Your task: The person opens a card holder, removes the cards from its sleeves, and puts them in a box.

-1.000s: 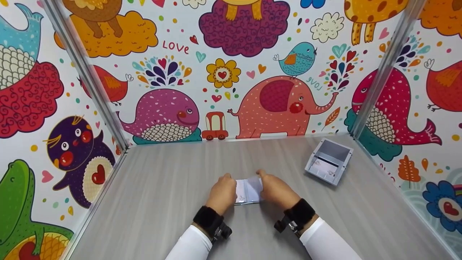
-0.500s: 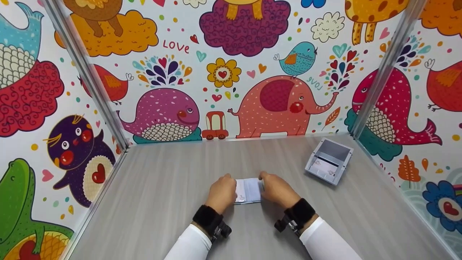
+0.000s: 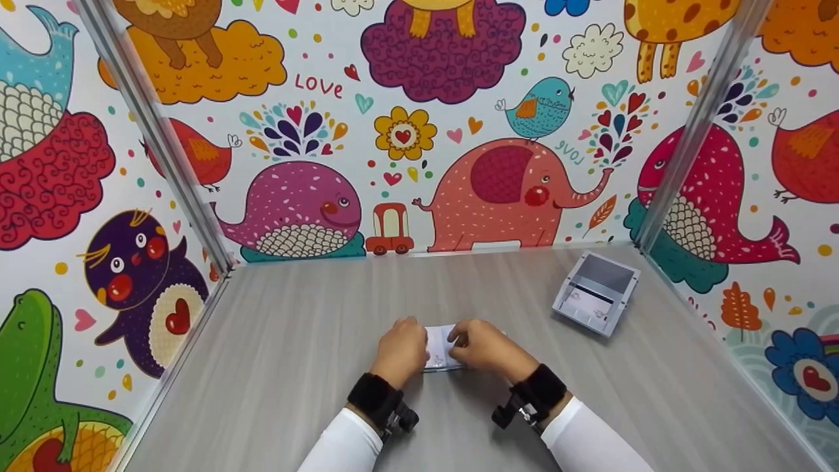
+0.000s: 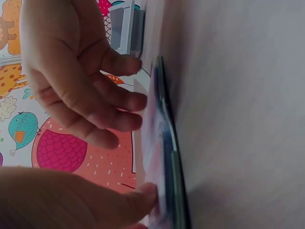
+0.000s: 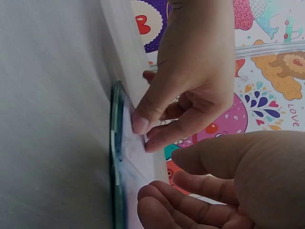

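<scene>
Handling of an open booklet (image 3: 435, 347), lying midway between the side edges of the bench (image 3: 314, 314). The left hand (image 3: 401, 346) holds its left edge, thumb on the upper face; the right hand's loosely bent fingers, parted and apparently empty, lie over the right leaf, contact uncertain. The step appears to be settling the leaves; the next move probably calls for a light right-hand grip. The booklet has pale, pinkish faces, a central fold and a thin dark-green edge.
</scene>
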The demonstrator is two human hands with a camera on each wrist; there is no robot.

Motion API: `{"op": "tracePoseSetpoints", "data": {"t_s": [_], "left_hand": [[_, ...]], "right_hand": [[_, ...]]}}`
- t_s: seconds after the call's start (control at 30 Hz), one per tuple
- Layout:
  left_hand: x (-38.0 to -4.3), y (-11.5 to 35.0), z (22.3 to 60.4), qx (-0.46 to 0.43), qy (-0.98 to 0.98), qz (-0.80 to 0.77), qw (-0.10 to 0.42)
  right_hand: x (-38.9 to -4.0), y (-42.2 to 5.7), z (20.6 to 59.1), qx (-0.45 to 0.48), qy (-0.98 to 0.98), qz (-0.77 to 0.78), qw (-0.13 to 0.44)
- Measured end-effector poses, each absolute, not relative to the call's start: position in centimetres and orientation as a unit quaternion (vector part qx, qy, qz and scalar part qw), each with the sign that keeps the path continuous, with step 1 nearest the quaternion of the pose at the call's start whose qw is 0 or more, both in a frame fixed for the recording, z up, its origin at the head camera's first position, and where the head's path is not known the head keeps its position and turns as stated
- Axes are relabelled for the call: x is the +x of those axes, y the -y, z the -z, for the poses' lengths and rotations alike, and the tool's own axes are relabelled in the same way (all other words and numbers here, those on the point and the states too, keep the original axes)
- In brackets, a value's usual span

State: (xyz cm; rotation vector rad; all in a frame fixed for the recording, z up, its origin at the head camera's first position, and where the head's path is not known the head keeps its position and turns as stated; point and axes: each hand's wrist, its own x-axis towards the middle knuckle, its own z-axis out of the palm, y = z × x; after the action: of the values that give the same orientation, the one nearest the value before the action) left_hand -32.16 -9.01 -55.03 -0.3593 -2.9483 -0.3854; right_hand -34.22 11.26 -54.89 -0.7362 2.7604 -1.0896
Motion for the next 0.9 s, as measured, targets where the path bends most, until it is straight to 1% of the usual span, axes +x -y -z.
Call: {"op": "tracePoseSetpoints", "data": {"t_s": [0.17,0.3,0.4,0.67,0.9], "left_hand": [[-32.1,9.2,54.9,-0.130,0.982,0.117,0.073],[-32.1,9.3,54.8,-0.134,0.981,0.118,0.070],[-32.1,9.4,54.8,-0.134,0.980,0.124,0.072],[-32.0,9.2,54.6,-0.140,0.979,0.137,0.049],[-31.8,8.7,54.9,-0.155,0.975,0.144,0.059]], "right_hand": [[-34.4,-11.2,55.4,-0.220,-0.911,0.345,0.041],[-34.7,-11.3,55.7,-0.226,-0.913,0.338,0.027],[-34.8,-11.3,55.9,-0.224,-0.912,0.341,0.027],[-35.0,-11.5,56.0,-0.193,-0.901,0.384,0.061],[-35.2,-11.7,56.4,-0.154,-0.881,0.438,0.091]]}}
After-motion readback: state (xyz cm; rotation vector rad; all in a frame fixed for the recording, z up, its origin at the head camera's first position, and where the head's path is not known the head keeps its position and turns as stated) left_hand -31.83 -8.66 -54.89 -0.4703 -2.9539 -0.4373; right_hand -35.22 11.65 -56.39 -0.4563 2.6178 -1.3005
